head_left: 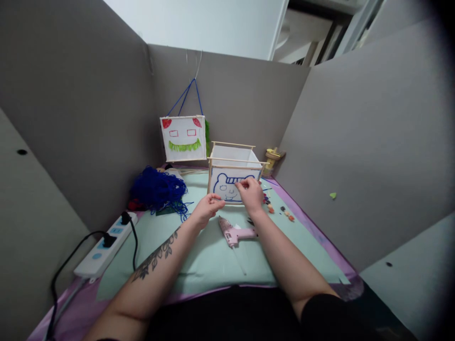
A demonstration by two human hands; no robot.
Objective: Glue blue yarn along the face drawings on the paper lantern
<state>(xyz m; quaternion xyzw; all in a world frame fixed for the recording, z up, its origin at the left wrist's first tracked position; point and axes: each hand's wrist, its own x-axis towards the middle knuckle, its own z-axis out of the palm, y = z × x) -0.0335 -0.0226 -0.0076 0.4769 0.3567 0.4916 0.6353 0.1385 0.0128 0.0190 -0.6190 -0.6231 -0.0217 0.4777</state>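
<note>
A box-shaped lantern [217,185] of white panels framed with thin wooden sticks stands before me, its top open. Blue lines on its front panel form a bear-like face with a striped band on the head. At the panel's lower left corner is my left hand [205,211], thumb and fingers drawn together; what is between them, if anything, is hidden. My right hand [251,195] covers the right part of the face, its fingertips pinched close to the panel over something too small to make out. Below the hands lies a pink hot glue gun [237,234] with a glue stick protruding.
Blue yarn [156,189] is heaped at the left, near a power strip [106,245] with black plugs. A finished-looking face lantern [184,136] hangs behind. Small coloured pieces [287,215] lie right, near a yellow object [272,158]. Grey partitions [241,94] enclose the green-covered table [199,274].
</note>
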